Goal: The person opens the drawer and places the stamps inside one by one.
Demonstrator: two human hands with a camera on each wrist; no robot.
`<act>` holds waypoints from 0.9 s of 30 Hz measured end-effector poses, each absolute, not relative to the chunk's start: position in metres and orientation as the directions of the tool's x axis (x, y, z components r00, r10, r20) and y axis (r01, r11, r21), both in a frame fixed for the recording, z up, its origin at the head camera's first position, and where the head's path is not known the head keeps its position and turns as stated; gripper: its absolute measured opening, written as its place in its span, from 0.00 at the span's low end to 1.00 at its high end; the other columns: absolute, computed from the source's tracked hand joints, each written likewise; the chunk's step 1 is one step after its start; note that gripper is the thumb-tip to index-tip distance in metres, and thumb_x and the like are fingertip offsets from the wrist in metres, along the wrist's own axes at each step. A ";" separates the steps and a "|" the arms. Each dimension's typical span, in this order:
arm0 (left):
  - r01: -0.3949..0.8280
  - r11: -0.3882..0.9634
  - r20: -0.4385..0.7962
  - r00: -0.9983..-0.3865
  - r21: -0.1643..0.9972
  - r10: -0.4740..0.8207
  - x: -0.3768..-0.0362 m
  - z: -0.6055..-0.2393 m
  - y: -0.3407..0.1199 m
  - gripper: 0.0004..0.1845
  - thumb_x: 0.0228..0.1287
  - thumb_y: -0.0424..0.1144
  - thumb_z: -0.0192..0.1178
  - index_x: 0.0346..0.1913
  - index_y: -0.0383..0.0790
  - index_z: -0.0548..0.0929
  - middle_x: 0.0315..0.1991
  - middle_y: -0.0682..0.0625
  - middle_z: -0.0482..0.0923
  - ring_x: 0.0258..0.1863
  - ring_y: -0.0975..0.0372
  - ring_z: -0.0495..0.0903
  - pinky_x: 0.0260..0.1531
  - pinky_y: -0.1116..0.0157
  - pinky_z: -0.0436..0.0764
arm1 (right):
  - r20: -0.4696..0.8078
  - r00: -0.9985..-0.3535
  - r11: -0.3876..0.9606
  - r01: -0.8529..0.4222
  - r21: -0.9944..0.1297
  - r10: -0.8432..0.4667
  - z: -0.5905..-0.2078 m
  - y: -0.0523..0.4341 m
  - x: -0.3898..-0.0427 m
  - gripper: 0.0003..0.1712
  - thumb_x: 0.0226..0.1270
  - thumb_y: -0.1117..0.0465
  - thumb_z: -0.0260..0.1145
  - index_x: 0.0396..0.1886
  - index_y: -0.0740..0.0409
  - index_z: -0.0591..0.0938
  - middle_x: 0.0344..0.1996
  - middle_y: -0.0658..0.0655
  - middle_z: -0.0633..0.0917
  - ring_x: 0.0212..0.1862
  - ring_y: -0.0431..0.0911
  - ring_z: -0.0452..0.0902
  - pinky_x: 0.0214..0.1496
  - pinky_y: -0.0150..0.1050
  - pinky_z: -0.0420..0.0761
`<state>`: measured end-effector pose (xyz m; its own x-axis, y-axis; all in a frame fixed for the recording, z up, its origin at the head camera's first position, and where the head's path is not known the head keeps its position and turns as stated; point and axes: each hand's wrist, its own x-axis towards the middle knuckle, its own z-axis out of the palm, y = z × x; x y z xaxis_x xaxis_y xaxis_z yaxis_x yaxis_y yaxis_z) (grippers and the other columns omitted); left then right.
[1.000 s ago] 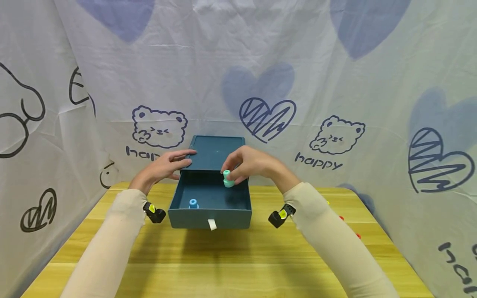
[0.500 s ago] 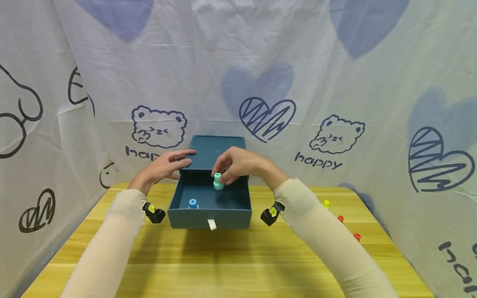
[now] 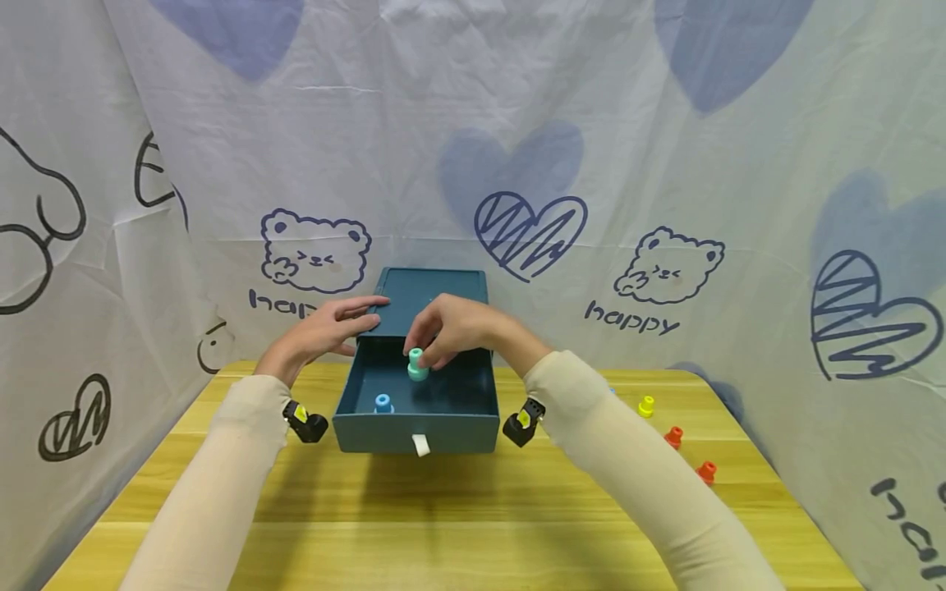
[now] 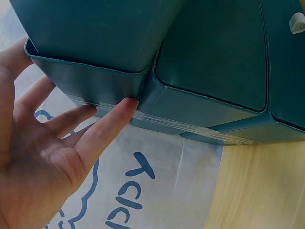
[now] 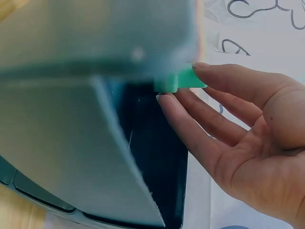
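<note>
My right hand (image 3: 461,328) pinches a mint-green stepped peg (image 3: 417,371) with a hollow top, over the inside of a pulled-out drawer (image 3: 458,435). In the right wrist view the drawer wall partly hides the green peg (image 5: 186,80) between thumb and fingertips. A light blue peg (image 3: 383,402) stands in the drawer near its front left corner. My left hand (image 3: 321,335) rests on the left side of the dark teal drawer cabinet (image 3: 429,283). In the left wrist view, the left hand's extended fingers (image 4: 107,133) touch the cabinet's side.
On the right of the wooden table (image 3: 443,542) stand a yellow peg (image 3: 646,405) and two red pegs, one behind (image 3: 673,437) the nearer (image 3: 706,472). A bit of blue shows beside the right sleeve. A white pull tab (image 3: 420,445) hangs on the drawer front. Printed cloth (image 3: 414,189) encloses the back.
My right hand has moved left and slightly toward me with the green peg, over the drawer's middle. More of the yellow and red pegs shows past the sleeve. The left hand stays put.
</note>
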<state>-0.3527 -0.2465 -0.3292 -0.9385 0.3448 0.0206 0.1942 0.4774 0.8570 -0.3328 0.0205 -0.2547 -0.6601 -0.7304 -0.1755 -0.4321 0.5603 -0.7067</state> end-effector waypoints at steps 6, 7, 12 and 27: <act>0.195 0.474 0.019 -0.936 0.859 0.351 -0.351 -0.329 -0.246 0.33 0.79 0.56 0.53 0.81 0.52 0.62 0.84 0.40 0.50 0.80 0.38 0.56 0.66 0.34 0.74 | -0.162 -0.651 0.538 -0.432 -0.724 -0.742 -0.255 0.023 -0.333 0.15 0.65 0.71 0.73 0.51 0.65 0.87 0.48 0.61 0.90 0.45 0.45 0.87 0.47 0.38 0.91; 0.196 0.474 0.020 -0.936 0.859 0.352 -0.351 -0.329 -0.246 0.33 0.79 0.56 0.53 0.81 0.52 0.62 0.84 0.40 0.50 0.80 0.38 0.56 0.66 0.34 0.73 | -0.156 -0.653 0.534 -0.434 -0.726 -0.741 -0.255 0.024 -0.333 0.15 0.65 0.71 0.73 0.51 0.65 0.87 0.48 0.61 0.90 0.45 0.46 0.87 0.46 0.38 0.91; 0.193 0.476 0.021 -0.939 0.858 0.343 -0.351 -0.329 -0.246 0.33 0.79 0.55 0.53 0.80 0.52 0.62 0.84 0.41 0.50 0.80 0.38 0.57 0.67 0.34 0.73 | -0.125 -0.660 0.509 -0.430 -0.745 -0.741 -0.253 0.034 -0.334 0.14 0.66 0.70 0.72 0.51 0.64 0.87 0.49 0.62 0.89 0.47 0.47 0.87 0.47 0.39 0.91; 0.201 0.469 0.028 -0.937 0.860 0.349 -0.350 -0.329 -0.246 0.33 0.79 0.55 0.54 0.81 0.50 0.62 0.84 0.39 0.50 0.79 0.38 0.58 0.67 0.35 0.73 | -0.065 -0.682 0.453 -0.409 -0.792 -0.729 -0.244 0.079 -0.331 0.17 0.67 0.69 0.71 0.55 0.65 0.85 0.55 0.68 0.87 0.50 0.48 0.88 0.50 0.43 0.91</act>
